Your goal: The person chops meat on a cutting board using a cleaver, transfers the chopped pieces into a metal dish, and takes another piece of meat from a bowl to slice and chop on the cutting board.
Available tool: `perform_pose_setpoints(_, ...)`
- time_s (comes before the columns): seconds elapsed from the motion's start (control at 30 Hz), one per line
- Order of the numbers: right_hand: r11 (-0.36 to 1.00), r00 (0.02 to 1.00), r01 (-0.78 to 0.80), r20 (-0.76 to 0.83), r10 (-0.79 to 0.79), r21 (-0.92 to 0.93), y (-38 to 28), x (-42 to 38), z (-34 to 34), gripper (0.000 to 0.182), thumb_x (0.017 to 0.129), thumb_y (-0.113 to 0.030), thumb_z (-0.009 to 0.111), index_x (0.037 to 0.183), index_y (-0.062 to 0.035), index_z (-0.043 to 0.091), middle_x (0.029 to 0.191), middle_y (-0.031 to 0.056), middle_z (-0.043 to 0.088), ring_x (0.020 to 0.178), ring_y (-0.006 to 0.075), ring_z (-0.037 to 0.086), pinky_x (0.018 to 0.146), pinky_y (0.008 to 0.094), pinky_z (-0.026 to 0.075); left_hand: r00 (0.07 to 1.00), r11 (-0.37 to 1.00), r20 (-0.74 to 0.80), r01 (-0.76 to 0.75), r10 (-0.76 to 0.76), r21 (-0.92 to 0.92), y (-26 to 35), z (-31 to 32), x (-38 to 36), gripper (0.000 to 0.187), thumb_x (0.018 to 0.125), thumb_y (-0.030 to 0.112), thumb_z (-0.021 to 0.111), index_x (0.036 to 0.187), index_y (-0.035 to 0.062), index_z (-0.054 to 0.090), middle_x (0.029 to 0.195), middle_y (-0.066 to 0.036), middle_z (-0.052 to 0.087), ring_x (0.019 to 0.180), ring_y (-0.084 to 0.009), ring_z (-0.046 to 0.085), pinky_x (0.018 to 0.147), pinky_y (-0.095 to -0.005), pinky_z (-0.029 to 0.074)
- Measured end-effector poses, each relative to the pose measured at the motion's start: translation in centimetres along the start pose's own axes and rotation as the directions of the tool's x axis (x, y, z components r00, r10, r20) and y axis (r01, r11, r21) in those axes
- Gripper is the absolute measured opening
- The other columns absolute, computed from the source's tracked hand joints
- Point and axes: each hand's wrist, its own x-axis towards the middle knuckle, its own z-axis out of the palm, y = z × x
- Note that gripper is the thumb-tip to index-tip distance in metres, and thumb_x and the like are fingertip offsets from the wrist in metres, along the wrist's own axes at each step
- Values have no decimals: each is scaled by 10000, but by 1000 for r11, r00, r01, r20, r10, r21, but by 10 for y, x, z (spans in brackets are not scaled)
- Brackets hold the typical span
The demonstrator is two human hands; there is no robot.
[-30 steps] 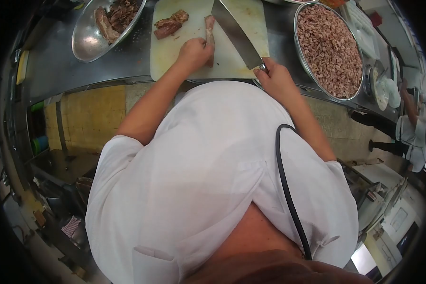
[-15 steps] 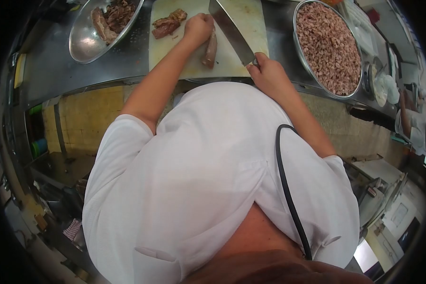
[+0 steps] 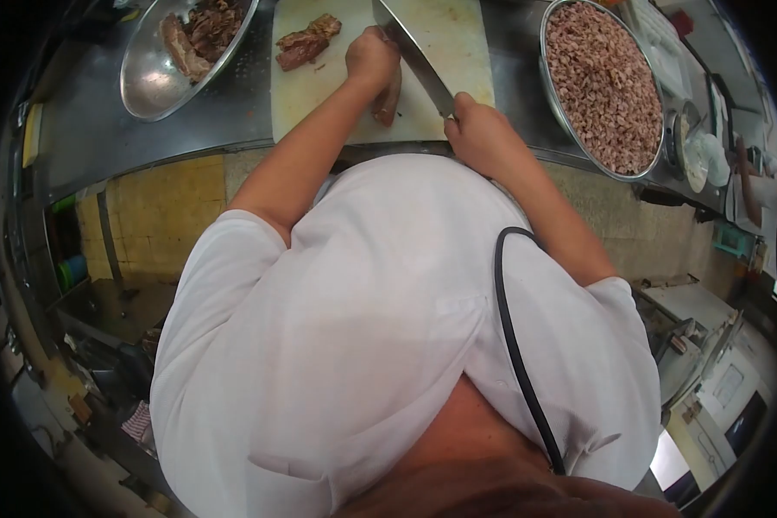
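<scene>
The left hand (image 3: 373, 53) presses a strip of cooked meat (image 3: 388, 99) flat on the cutting board (image 3: 319, 95). The right hand (image 3: 479, 129), fist closed on the cleaver (image 3: 410, 53), lays the blade beside the left knuckles. Slicing looks underway; the next cut needs fingertips tucked back. Sliced pieces (image 3: 306, 45) lie beyond the left hand, a bowl of diced meat (image 3: 600, 82) right of the cleaver hand.

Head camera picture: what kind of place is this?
Probably a restaurant kitchen. A cleaver cuts meat on a cutting board, a big pan of chopped meat sits on a steel counter.

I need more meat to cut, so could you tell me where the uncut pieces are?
In the head view, uncut meat pieces lie in the steel bowl, upper left, beside the cutting board.
</scene>
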Motion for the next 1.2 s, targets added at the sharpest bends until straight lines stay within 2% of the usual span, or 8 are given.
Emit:
perform_pose_setpoints(0.23, 999, 1000, -8, 5, 8, 54, -14, 55, 7, 242, 947, -158, 497, 1063, 44, 560, 911, 297, 687, 869, 477, 682, 794, 523, 542, 999, 998, 52, 7, -10, 59, 2, -5, 3, 307, 899, 265, 638, 1077, 19, 689, 995, -220, 730, 982, -409, 696, 891, -478, 538)
perform_pose_setpoints(0.4, 988, 993, -89, 94, 77, 124, -20, 72, 4, 267, 972, -190, 497, 1088, 40, 568, 909, 254, 693, 790, 386, 705, 625, 476, 569, 999, 990, 26, -35, 39, -137, -9, -14, 0, 299, 888, 259, 641, 1060, 27, 720, 1008, -224, 733, 976, -406, 692, 888, -461, 527)
perform_pose_setpoints(0.53, 995, 1000, 7, 2, -7, 98, 11, 51, 12, 277, 966, -211, 523, 1078, 38, 568, 902, 266, 692, 812, 413, 695, 700, 499, 562, 998, 994, -59, -9, 3, -111, -24, -14, 0, 272, 881, 226, 639, 1062, 39, 719, 1027, -210, 722, 1005, -397, 680, 893, -453, 526)
perform_pose_setpoints(0.6, 998, 996, 55, -70, -53, 29, 12, 33, 8, 286, 958, -225, 543, 1068, 37, 577, 906, 284, 686, 864, 445, 684, 797, 521, 541, 965, 975, -140, -217, 221, 43, -25, -17, 0, 233, 895, 200, 614, 1054, 64, 717, 1072, -170, 692, 1023, -391, 648, 900, -480, 520)
perform_pose_setpoints(0.7, 999, 999, -1, -53, 3, 39, 1, 8, -3, 280, 947, -214, 545, 1056, 41, 585, 924, 306, 679, 915, 472, 667, 866, 533, 510, 933, 936, -90, -344, 349, 69, -17, -23, 1, 196, 890, 183, 614, 1015, 80, 724, 1056, -156, 671, 1028, -385, 631, 890, -486, 523)
perform_pose_setpoints(0.8, 998, 998, 33, -48, -31, 44, 9, 12, 5, 256, 949, -207, 573, 996, 43, 551, 860, 300, 664, 854, 479, 653, 782, 528, 507, 922, 910, -31, -376, 387, 176, -25, -13, 4, 185, 883, 188, 628, 993, 82, 732, 1048, -147, 674, 1026, -379, 632, 891, -484, 530)
perform_pose_setpoints(1.03, 999, 999, 35, 13, -35, 25, 0, 35, 2, 258, 947, -190, 557, 1003, 61, 552, 848, 298, 663, 875, 478, 657, 812, 531, 510, 885, 888, -115, -431, 451, 160, -38, -2, 6, 161, 858, 168, 641, 964, 91, 736, 1018, -136, 676, 964, -375, 632, 871, -483, 538)
perform_pose_setpoints(1.2, 986, 997, 18, 67, -29, 168, -25, 97, 1, 278, 969, -192, 526, 1066, 67, 551, 798, 240, 666, 656, 394, 677, 549, 481, 541, 861, 871, -139, -475, 489, 122, -39, -5, 5, 143, 837, 162, 645, 932, 93, 726, 999, -133, 682, 955, -376, 636, 866, -485, 536)
